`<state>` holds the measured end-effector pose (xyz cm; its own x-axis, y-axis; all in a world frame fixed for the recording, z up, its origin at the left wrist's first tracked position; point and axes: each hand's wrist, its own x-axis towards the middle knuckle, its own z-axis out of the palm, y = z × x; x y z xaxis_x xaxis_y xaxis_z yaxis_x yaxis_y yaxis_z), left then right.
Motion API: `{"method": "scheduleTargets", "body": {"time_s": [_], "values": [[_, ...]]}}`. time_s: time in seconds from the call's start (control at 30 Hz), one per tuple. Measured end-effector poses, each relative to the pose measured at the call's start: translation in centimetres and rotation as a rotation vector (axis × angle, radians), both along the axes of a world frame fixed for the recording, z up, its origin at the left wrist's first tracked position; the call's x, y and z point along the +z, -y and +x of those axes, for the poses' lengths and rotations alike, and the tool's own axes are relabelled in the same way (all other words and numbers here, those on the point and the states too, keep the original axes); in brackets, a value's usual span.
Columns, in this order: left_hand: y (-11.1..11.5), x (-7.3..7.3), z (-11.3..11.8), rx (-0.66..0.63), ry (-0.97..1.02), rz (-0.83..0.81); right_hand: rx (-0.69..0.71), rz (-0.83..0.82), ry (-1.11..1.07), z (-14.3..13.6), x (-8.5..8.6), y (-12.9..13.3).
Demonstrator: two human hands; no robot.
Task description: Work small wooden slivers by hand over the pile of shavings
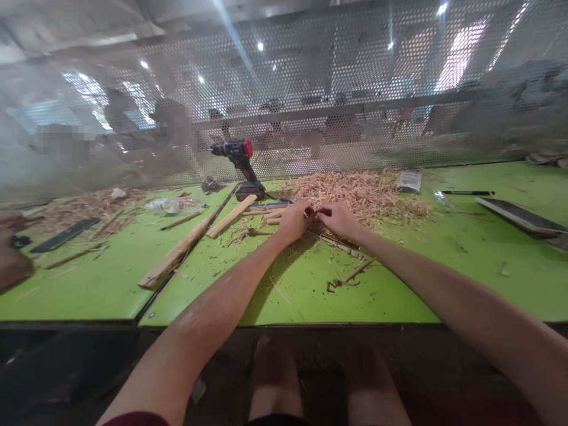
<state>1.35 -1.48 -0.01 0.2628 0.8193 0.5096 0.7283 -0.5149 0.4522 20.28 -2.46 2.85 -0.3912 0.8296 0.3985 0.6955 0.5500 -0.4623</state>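
While heaped wood shavings [355, 192] right of center suggest much is done, the left hand [296, 221] and right hand [339, 220] curl close together mid-frame, their grip and remaining work unclear.

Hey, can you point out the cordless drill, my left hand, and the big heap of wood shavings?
Cordless drill [245, 168], head view: on its handle.
Your left hand [293, 222], head view: on the back of the hand.
Heap of wood shavings [355, 192], head view: near its middle.
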Motion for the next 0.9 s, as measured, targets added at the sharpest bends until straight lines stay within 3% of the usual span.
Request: {"method": "scheduleTargets", "body": {"time_s": [0.4, 0.9], "values": [[-0.6, -0.7, 0.2, -0.052, 0.05, 0.046, -0.049, -0.01, -0.044, 0.5, -0.2, -0.7], [0.1, 0.2, 0.4, 0.07, 0.017, 0.038, -0.223, 0.012, -0.077, 1.4, 0.1, -1.0]]}}
